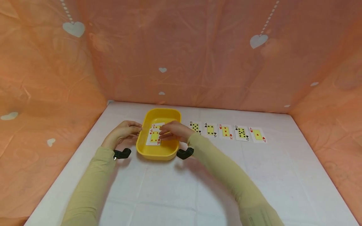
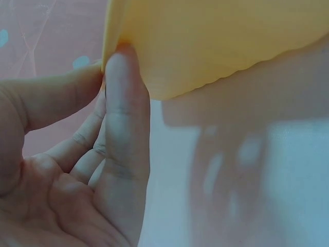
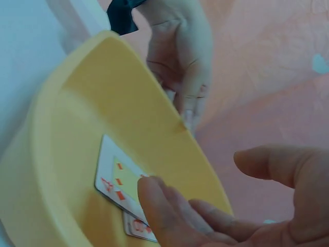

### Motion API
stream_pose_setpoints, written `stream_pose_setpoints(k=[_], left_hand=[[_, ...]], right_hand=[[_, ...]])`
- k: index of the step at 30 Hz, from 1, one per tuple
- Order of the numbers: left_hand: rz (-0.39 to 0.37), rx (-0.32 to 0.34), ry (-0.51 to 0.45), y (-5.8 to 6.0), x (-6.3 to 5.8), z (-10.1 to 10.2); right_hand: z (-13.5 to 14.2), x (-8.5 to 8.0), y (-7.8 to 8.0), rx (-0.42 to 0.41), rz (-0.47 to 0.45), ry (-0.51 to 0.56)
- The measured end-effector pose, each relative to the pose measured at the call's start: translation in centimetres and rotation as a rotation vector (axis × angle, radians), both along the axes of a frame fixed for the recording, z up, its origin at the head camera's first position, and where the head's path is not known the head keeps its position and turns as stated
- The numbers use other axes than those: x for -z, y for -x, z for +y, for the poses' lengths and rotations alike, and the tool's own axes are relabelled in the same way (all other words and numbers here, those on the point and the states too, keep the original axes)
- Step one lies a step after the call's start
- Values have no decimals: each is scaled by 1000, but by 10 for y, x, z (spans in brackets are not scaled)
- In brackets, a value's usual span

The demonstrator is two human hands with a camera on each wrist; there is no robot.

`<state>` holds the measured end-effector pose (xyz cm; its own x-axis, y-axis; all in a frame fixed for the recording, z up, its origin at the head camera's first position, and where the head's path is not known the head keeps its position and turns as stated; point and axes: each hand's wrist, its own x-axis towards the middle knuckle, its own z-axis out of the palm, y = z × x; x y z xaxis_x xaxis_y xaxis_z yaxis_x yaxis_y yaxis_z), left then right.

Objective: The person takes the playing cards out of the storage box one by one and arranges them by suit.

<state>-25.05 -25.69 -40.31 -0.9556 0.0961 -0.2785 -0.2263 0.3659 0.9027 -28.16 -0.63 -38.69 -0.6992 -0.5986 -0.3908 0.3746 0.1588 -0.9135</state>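
My left hand (image 1: 124, 131) pinches the left rim of a yellow plastic tub (image 1: 158, 154) between thumb and index finger (image 2: 126, 108). Inside the tub lie two overlapping playing cards: a four of diamonds (image 1: 153, 138) on top and a red-marked card (image 1: 158, 125) partly covered beneath it. Over the tub's right side reaches my right hand (image 1: 176, 130), its thumb spread away from the fingers and nothing held between them. Those fingertips (image 3: 149, 193) overlap the edge of the four of diamonds (image 3: 118, 175) in the right wrist view.
To the right of the tub runs a row of several face-up cards, from a black eight (image 1: 195, 127) to the ace of hearts (image 1: 257, 135). A white cloth (image 1: 169, 194) covers the table. Orange sheeting with pale hearts (image 1: 198, 47) encloses the back and sides.
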Motion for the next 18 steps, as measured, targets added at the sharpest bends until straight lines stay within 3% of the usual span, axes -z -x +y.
stream_pose_setpoints(k=[12,18], left_hand=[[-21,-15,-2,2,-2,2],[-27,-15,47,2,-3,2]], right_hand=[[-11,0,0,91,21,-195],[-17,3,-1,134,-51,-199]])
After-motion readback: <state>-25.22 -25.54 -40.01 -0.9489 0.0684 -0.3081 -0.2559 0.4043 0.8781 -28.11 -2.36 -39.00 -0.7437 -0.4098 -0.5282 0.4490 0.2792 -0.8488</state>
